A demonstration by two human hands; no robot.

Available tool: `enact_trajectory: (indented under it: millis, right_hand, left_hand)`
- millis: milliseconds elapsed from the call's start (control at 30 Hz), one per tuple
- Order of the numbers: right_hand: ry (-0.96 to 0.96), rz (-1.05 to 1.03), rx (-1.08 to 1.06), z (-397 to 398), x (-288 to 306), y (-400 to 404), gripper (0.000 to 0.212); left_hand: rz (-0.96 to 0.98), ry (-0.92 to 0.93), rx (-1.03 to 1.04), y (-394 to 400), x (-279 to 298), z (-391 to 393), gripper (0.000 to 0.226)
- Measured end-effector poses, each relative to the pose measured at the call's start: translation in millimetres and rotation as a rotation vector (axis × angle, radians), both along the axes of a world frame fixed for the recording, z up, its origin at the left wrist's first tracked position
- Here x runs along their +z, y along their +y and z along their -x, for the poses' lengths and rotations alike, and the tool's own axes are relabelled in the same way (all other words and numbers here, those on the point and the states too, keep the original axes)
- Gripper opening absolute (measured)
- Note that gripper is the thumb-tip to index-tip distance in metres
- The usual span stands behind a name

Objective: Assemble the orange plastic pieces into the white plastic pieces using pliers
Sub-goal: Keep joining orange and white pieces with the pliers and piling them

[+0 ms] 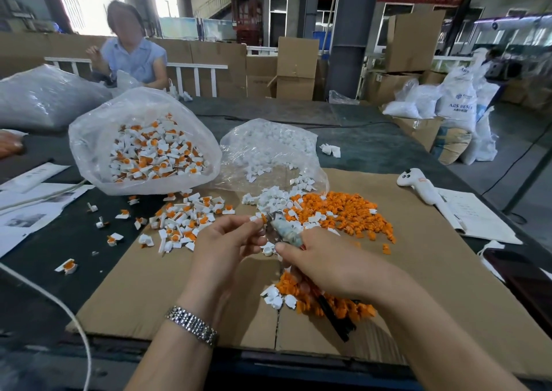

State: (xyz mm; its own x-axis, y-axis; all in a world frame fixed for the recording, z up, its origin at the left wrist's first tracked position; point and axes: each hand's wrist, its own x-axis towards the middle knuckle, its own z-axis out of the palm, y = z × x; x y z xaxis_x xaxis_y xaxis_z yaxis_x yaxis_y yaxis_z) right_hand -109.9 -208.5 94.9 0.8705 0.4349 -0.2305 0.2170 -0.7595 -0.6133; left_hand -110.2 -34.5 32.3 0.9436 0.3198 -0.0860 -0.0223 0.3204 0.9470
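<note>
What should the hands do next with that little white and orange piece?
Probably squeeze the pliers shut to press the orange plug in. The left hand pinches a small white piece with orange showing at its tip, right against the pliers' nose, and the right hand already grips the handles. A pile of finished pieces lies just to the left.
</note>
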Motion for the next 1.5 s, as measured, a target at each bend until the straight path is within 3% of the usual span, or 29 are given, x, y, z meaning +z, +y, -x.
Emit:
enact_trajectory:
  millis: [300,467,600,667,767,867,1000,1067,1233,1300,1367,1500]
  right_hand:
    - [-0.122,0.027,-0.104,7.2,-22.9,14.4,0.041]
    - [0.091,-0.061,-0.038,-2.5,-8.7,-5.2,0.054]
    - [-0.077,0.107,-0.152,-28.5,-12.0,-30.9,0.048]
    - [-0.207,0.278,-0.245,-41.1,-20.7,-43.2,0.046]
    - [-0.291,0.451,-0.367,-55.4,-38.7,-57.5,0.056]
    - [-0.314,0.568,-0.404,-63.1,-54.0,-61.3,0.073]
    - [-0.325,0.653,-0.426,-67.9,-66.2,-58.0,0.079]
    - [-0.332,0.658,-0.421,-69.4,-70.6,-58.1,0.077]
    - [-0.383,0.547,-0.396,-66.1,-61.5,-59.5,0.064]
    - [-0.453,0.436,-0.321,-61.5,-50.3,-58.1,0.038]
    - [-0.381,0.298,-0.191,-55.5,-38.0,-57.4,0.012]
    - [-0.264,0.309,0.073,-43.5,-29.4,-53.7,0.020]
  left_hand:
    - [0.035,-0.006,0.023,-3.5,-1.0,2.5,0.003]
    - [-0.006,0.011,0.042,4.6,-5.0,1.9,0.008]
    - [-0.219,0.119,0.216,29.3,-11.2,3.6,0.007]
    - [-0.230,0.158,0.318,41.3,-11.3,4.5,0.019]
    - [-0.413,0.137,0.423,43.7,-12.0,6.4,0.033]
    - [-0.524,0.095,0.265,32.4,-15.2,10.9,0.017]
    - [-0.734,0.111,-0.248,21.2,-23.3,16.0,0.010]
    - [-0.796,0.142,-0.407,20.1,-26.1,17.3,0.016]
    - [-0.887,0.112,-0.507,25.7,-22.1,19.4,0.027]
    - [-0.904,0.107,-0.519,26.9,-21.5,19.5,0.028]
    - [-0.880,0.104,-0.513,26.7,-21.8,20.2,0.028]
    - [-0.867,0.085,-0.442,21.5,-23.1,19.6,0.025]
